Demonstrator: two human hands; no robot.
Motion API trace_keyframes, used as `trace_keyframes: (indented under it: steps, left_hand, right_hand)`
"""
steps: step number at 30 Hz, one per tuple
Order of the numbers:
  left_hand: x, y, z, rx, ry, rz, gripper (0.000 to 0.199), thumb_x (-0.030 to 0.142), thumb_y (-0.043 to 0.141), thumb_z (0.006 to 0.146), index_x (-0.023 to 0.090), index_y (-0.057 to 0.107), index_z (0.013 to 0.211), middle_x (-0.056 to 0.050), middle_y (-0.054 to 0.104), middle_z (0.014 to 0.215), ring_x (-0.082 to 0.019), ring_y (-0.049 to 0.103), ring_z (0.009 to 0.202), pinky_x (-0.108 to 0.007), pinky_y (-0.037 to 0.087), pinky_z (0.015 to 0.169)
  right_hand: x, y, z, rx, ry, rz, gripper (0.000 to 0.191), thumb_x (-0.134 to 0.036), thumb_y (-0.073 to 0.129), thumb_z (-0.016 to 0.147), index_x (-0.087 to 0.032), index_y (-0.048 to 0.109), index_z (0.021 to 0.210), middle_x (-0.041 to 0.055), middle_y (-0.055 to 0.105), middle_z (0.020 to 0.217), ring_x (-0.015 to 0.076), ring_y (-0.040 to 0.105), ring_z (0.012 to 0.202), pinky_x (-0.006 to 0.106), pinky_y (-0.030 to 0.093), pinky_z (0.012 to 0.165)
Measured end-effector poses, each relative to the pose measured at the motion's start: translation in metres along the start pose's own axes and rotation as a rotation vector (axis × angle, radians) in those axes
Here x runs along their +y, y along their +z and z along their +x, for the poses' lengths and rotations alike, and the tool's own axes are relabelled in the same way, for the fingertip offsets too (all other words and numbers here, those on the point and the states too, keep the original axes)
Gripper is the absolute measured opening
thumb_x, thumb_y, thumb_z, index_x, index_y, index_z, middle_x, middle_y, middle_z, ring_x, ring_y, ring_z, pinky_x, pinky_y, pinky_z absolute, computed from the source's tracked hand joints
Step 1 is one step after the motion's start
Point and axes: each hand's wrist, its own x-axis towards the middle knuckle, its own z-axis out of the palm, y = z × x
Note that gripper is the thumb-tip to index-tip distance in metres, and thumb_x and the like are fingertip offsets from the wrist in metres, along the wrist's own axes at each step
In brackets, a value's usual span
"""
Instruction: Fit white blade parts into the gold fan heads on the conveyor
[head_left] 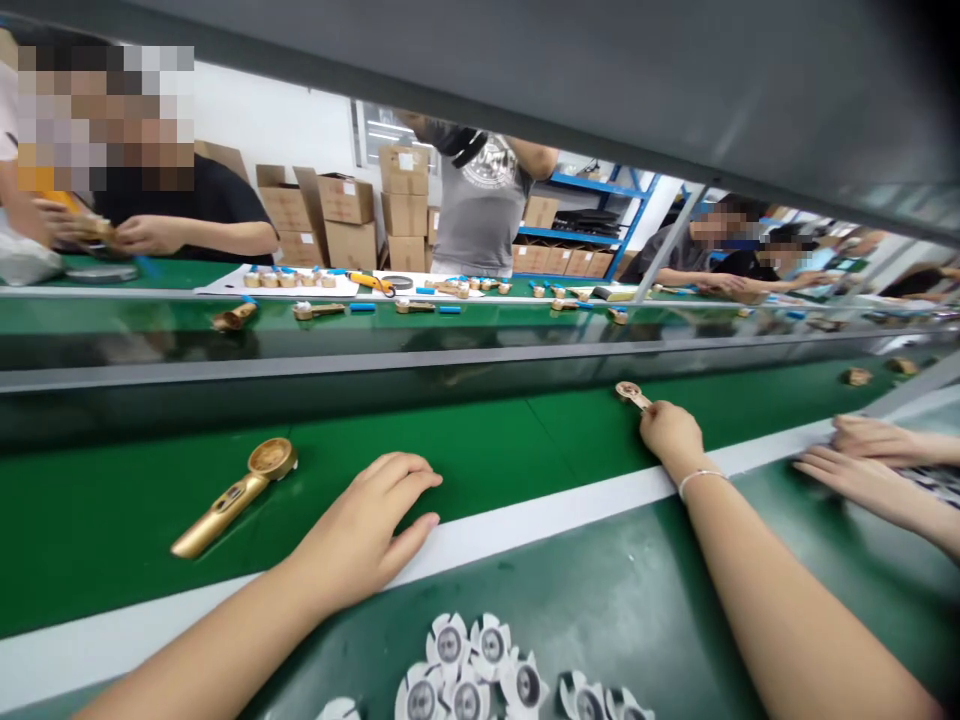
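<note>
My left hand (382,515) hovers over the near edge of the green conveyor belt, fingers apart, with nothing in it. A gold handheld fan housing (225,500) with a round head lies on the belt to its left, not touched. Farther right, my right hand (671,435), wearing a thin bracelet, is closed round the handle of another handheld fan housing (628,391). The round end of that housing points away to the left. Several white fan blades (450,645) are piled on the green table in front of me.
A white rail (540,515) separates belt and table. At right are a co-worker's hands (862,465); more housings (856,377) lie beyond. Several people work across the far bench, which holds fan parts and a yellow tool (370,283). A grey shelf (600,90) hangs overhead.
</note>
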Motion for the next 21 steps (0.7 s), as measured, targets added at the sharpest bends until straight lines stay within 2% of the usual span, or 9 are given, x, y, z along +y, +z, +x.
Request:
trace_keyframes:
  steps: [4, 6, 8, 11, 13, 14, 17, 19, 21]
  left_hand:
    - [0.008, -0.003, 0.004, 0.07, -0.142, -0.208, 0.026, 0.031, 0.049, 0.092, 0.022, 0.06, 0.114, -0.007, 0.056, 0.119, -0.019, 0.057, 0.106, -0.032, 0.048, 0.094]
    - [0.012, -0.005, 0.006, 0.074, -0.236, -0.31, 0.025, 0.034, 0.048, 0.093, 0.022, 0.064, 0.106, -0.006, 0.06, 0.114, -0.016, 0.061, 0.092, -0.027, 0.052, 0.08]
    - [0.016, -0.006, 0.007, 0.052, -0.318, -0.377, 0.029, 0.039, 0.047, 0.093, 0.021, 0.067, 0.103, -0.007, 0.063, 0.111, -0.017, 0.062, 0.087, -0.026, 0.052, 0.073]
    - [0.022, -0.006, 0.008, 0.017, -0.367, -0.535, 0.036, 0.045, 0.048, 0.093, 0.022, 0.065, 0.114, -0.007, 0.062, 0.123, -0.022, 0.06, 0.107, -0.032, 0.049, 0.091]
    - [0.026, -0.004, 0.008, 0.048, -0.429, -0.722, 0.041, 0.049, 0.048, 0.092, 0.022, 0.061, 0.121, -0.008, 0.057, 0.131, -0.024, 0.054, 0.118, -0.034, 0.043, 0.1]
    - [0.028, -0.002, 0.009, 0.091, -0.493, -0.837, 0.044, 0.051, 0.048, 0.092, 0.022, 0.06, 0.122, -0.008, 0.057, 0.132, -0.024, 0.054, 0.119, -0.034, 0.043, 0.1]
    - [0.03, 0.002, 0.012, 0.301, -0.725, -1.196, 0.045, 0.053, 0.057, 0.086, 0.02, 0.059, 0.116, -0.01, 0.062, 0.121, -0.025, 0.059, 0.109, -0.032, 0.05, 0.085]
    - [0.027, 0.004, 0.014, 0.426, -0.78, -1.382, 0.037, 0.046, 0.064, 0.081, 0.018, 0.059, 0.104, -0.007, 0.065, 0.103, -0.02, 0.062, 0.094, -0.028, 0.05, 0.074]
    - [0.022, 0.004, 0.015, 0.477, -0.785, -1.496, 0.025, 0.037, 0.066, 0.078, 0.018, 0.055, 0.089, -0.001, 0.062, 0.081, -0.015, 0.06, 0.075, -0.025, 0.049, 0.069]
  right_hand:
    - [-0.062, -0.002, -0.035, -0.092, -0.265, 0.234, 0.013, -0.024, 0.058, 0.096, -0.013, 0.063, 0.096, 0.0046, 0.065, 0.088, 0.0181, 0.062, 0.079, 0.034, 0.05, 0.076]
    - [-0.101, -0.001, -0.07, -0.201, -0.432, 0.397, 0.017, -0.026, 0.052, 0.097, -0.014, 0.063, 0.094, 0.0045, 0.066, 0.083, 0.0172, 0.061, 0.07, 0.029, 0.048, 0.066]
    - [-0.137, -0.003, -0.116, -0.34, -0.614, 0.559, 0.022, -0.032, 0.048, 0.097, -0.016, 0.062, 0.096, 0.004, 0.068, 0.085, 0.0167, 0.061, 0.07, 0.026, 0.047, 0.063]
    - [-0.171, -0.012, -0.191, -0.528, -0.858, 0.727, 0.02, -0.035, 0.052, 0.095, -0.019, 0.063, 0.094, 0.0021, 0.069, 0.088, 0.017, 0.063, 0.078, 0.025, 0.048, 0.07]
    - [-0.18, -0.023, -0.231, -0.6, -1.004, 0.808, 0.013, -0.028, 0.054, 0.094, -0.02, 0.064, 0.094, 0.0017, 0.068, 0.094, 0.0162, 0.062, 0.085, 0.025, 0.048, 0.077]
    - [-0.181, -0.028, -0.244, -0.615, -1.084, 0.841, 0.01, -0.023, 0.054, 0.094, -0.019, 0.063, 0.095, 0.0021, 0.067, 0.095, 0.016, 0.061, 0.087, 0.025, 0.047, 0.079]
    - [-0.18, -0.041, -0.257, -0.646, -1.275, 0.866, 0.017, -0.012, 0.057, 0.09, -0.018, 0.062, 0.105, 0.0047, 0.065, 0.105, 0.0182, 0.057, 0.103, 0.029, 0.042, 0.092]
    - [-0.177, -0.047, -0.25, -0.703, -1.242, 0.802, 0.028, -0.011, 0.059, 0.087, -0.019, 0.061, 0.114, 0.006, 0.061, 0.116, 0.0196, 0.053, 0.11, 0.03, 0.042, 0.093]
    - [-0.174, -0.052, -0.239, -0.855, -1.115, 0.647, 0.03, -0.01, 0.058, 0.085, -0.019, 0.063, 0.113, 0.0055, 0.063, 0.114, 0.0185, 0.058, 0.1, 0.027, 0.047, 0.08]
